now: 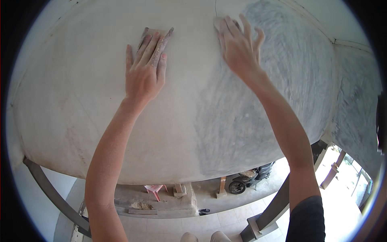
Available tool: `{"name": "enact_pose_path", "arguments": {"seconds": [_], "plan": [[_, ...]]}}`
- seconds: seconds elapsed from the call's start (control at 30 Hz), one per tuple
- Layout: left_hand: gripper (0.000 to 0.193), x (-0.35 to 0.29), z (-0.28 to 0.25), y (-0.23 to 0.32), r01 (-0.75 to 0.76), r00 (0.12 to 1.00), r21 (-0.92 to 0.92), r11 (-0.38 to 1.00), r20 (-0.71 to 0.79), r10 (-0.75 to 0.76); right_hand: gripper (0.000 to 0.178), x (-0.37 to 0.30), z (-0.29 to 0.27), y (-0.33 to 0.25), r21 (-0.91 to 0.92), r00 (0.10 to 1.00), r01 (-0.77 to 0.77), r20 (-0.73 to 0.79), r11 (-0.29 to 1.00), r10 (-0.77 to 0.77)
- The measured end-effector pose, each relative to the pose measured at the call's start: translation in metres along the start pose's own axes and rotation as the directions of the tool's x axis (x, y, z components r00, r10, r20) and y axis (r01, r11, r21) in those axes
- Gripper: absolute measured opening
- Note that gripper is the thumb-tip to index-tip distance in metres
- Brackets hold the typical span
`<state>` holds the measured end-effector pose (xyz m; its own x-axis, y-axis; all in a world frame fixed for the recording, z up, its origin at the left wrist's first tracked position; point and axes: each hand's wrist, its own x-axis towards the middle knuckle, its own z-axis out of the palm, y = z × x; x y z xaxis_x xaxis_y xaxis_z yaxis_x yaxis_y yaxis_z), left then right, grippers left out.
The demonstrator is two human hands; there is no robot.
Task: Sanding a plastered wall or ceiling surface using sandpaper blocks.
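Two bare hands work up against the pale wall [100,80], and I take its grey patch [242,117] as my landmark. Left of that patch, my left hand [143,78] lies over a folded sheet [158,31] that shows past its fingers; the middle ones are close together and clamped on it, with thumb and little finger out to the sides. I judge the sheet light, thin and fairly stiff, rough-faced, likelier to crease or tear than to snap. The fingers look dusty, which could make it slip, so I would take it by the folded side edge and spread the pressure flat across its middle. At the patch's upper left border, my right hand [240,50] partly covers a pale pad [218,25]; its fingers are fanned apart, and I cannot tell whether they grip it. I expect the pad to be light too, best held by its thumb-side rim.
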<state>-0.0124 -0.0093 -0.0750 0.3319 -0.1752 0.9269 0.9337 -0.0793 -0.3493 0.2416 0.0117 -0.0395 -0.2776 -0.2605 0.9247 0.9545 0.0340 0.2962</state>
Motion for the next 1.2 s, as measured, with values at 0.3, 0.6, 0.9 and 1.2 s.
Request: {"name": "enact_pose_path", "arguments": {"seconds": [0.3,0.6,0.9,1.2], "plan": [[0.043,-0.005,-0.005,-0.008,-0.021,1.000,0.046,0.999,-0.011,0.022,0.033,-0.071,-0.017,-0.031,0.076,1.000,-0.010,0.018,0.997,0.009],[0.046,-0.001,0.000,0.003,0.025,1.000,0.100,0.995,-0.008,-0.024,0.036,0.035,0.005,-0.011,0.029,0.996,-0.078,0.050,0.997,0.076],[0.047,-0.007,-0.003,0.005,0.029,0.999,0.025,0.999,0.025,-0.030,0.031,-0.043,-0.013,-0.017,0.047,0.999,0.030,-0.038,0.998,-0.028],[0.047,-0.013,-0.006,-0.001,-0.006,1.000,0.091,0.996,0.023,0.004,0.036,-0.007,-0.001,-0.021,-0.053,0.999,-0.022,0.030,0.998,0.024]]}}
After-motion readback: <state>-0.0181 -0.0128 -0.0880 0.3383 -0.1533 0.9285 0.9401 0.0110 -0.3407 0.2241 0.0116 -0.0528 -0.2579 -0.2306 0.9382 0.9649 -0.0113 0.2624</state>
